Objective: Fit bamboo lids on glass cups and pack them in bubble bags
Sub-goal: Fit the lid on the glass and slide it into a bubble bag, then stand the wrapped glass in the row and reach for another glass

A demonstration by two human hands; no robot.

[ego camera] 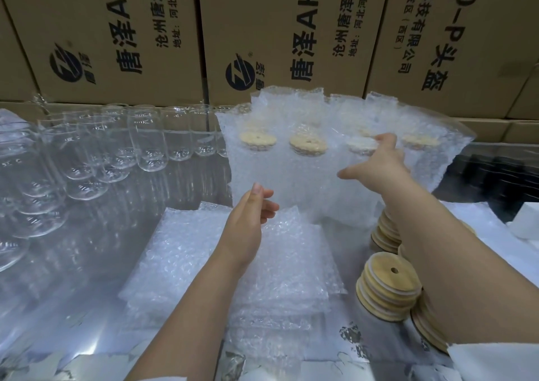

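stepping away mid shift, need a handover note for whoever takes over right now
The left hand pinches the lower edge of a raised bubble bag; the right hand grips it higher up. The bag looks empty.
Bare glass cups stand at left, spare bubble bags lie in front, stacked bamboo lids at right.
Done: a back row of lids shows through the bag, seemingly on cups.
Left: lid the bare cups, bag them.

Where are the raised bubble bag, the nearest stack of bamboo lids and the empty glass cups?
raised bubble bag (pixel 291 173): head view, on the middle of its bubbled sheet.
stack of bamboo lids (pixel 386 278): head view, on the top lid's wooden face.
glass cups (pixel 147 144): head view, on one cup's clear wall.
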